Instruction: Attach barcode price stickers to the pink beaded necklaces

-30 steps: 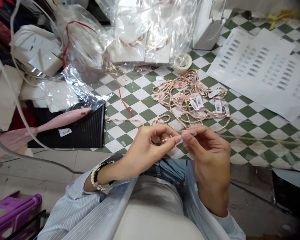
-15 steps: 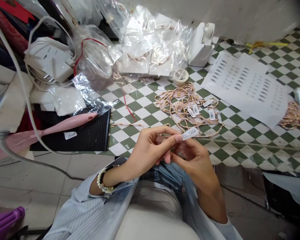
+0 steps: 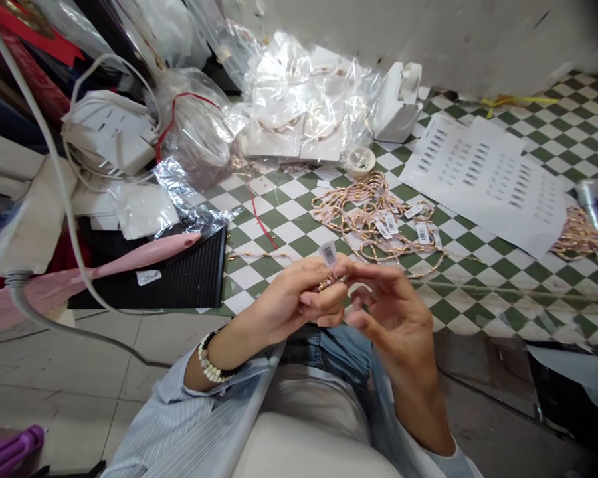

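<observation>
My left hand (image 3: 299, 296) is closed round a small bunched piece of gold and pink beaded strand (image 3: 325, 284), most of it hidden in the fingers. A white barcode tag (image 3: 328, 253) stands up above those fingertips. My right hand (image 3: 396, 309) is beside it, its index finger stretched over to the left fingertips near the tag. Its thumb is apart from the index finger, and nothing shows between them. Just beyond both hands, a tangled pile of beaded strands (image 3: 359, 206) lies on the checkered tabletop (image 3: 299, 226), with several barcode tags among it.
Label sheets (image 3: 483, 179) lie at the right, near more beaded strands (image 3: 583, 232). Behind the pile are a tape roll (image 3: 361, 161), a white dispenser (image 3: 398, 103) and bagged cards (image 3: 299, 99). At the left are a pink-handled object (image 3: 149, 252), a black mat (image 3: 199, 279) and cables.
The barcode tag has moved left and now points up above my left hand. My left fingers have curled round the beads, and my right thumb and index finger have spread apart.
</observation>
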The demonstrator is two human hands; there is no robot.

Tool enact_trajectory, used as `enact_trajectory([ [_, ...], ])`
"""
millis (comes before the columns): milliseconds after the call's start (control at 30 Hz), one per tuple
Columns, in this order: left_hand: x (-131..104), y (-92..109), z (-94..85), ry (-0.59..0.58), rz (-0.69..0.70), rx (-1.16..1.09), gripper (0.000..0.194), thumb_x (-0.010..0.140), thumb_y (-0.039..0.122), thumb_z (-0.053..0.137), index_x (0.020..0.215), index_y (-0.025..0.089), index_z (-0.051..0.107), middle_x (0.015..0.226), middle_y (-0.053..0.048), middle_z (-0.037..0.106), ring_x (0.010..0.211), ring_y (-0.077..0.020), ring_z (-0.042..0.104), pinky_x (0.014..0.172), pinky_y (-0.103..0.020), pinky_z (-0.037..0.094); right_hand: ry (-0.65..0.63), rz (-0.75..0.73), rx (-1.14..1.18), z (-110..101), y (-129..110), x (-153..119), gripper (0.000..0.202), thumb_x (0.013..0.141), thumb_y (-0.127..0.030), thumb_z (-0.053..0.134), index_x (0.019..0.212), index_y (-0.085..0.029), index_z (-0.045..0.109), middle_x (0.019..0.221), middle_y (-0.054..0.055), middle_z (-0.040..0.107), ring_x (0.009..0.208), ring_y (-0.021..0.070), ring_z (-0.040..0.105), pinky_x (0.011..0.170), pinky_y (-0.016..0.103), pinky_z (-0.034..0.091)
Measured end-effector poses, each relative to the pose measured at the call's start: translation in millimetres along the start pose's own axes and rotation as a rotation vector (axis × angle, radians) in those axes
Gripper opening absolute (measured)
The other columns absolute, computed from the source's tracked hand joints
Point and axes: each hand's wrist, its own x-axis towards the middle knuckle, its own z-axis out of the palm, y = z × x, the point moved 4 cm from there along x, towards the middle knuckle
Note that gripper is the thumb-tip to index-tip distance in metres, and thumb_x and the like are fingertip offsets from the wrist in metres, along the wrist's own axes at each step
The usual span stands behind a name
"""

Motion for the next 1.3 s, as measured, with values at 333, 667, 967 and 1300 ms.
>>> enact_trajectory([
  [333, 0.3, 2.5, -8.9, 0.087, 0.106, -0.054, 0.022, 0.102, 0.032, 0.056, 0.086, 0.017, 0.052, 0.057, 0.009, 0.035, 0.046, -0.005, 0.024, 0.058, -0.015, 0.042, 0.107, -0.001, -0.195, 5.7, -4.2, 6.0, 0.026, 0.089, -0.026, 0.074, 0.115, -0.028, 0.068, 0.111, 0.002, 0.067, 0.097, 0.0148, 0.066, 0.078, 0.027, 0.057],
  [667, -7.9, 14.0, -7.6, 0.315, 0.369, 0.33, 0.021, 0.1, 0.041, 0.062, 0.097, 0.023, 0.05, 0.081, 0.002, 0.069, 0.068, -0.0113, 0.064, 0.063, -0.02, 0.048, 0.111, 0.144, -0.128, 32.2, 14.4, 7.0, 0.037, 0.082, -0.028, 0.079, 0.114, -0.025, 0.061, 0.1, 0.002, 0.073, 0.088, 0.0148, 0.071, 0.074, 0.024, 0.061],
  [967, -13.5, 20.9, -1.9, 0.353, 0.583, 0.935, 0.008, 0.094, 0.028, 0.072, 0.094, 0.023, 0.078, 0.09, -0.002, 0.074, 0.08, -0.0137, 0.066, 0.07, -0.023, 0.049, 0.141, 0.112, -0.178, 18.4, 8.0, 1.7, 0.056, 0.077, -0.021, 0.082, 0.129, -0.028, 0.063, 0.109, 0.002, 0.069, 0.084, 0.0133, 0.066, 0.067, 0.022, 0.057],
  [1300, -1.1, -0.6, 14.9, 0.184, 0.588, 1.135, 0.015, 0.099, 0.029, 0.063, 0.093, 0.019, 0.073, 0.089, -0.004, 0.076, 0.08, -0.0147, 0.067, 0.074, -0.025, 0.051, 0.237, 0.06, -0.058, -17.3, 1.7, -4.8, 0.012, 0.085, -0.024, 0.078, 0.096, -0.027, 0.082, 0.087, 0.001, 0.076, 0.059, 0.0093, 0.061, 0.047, 0.019, 0.053],
])
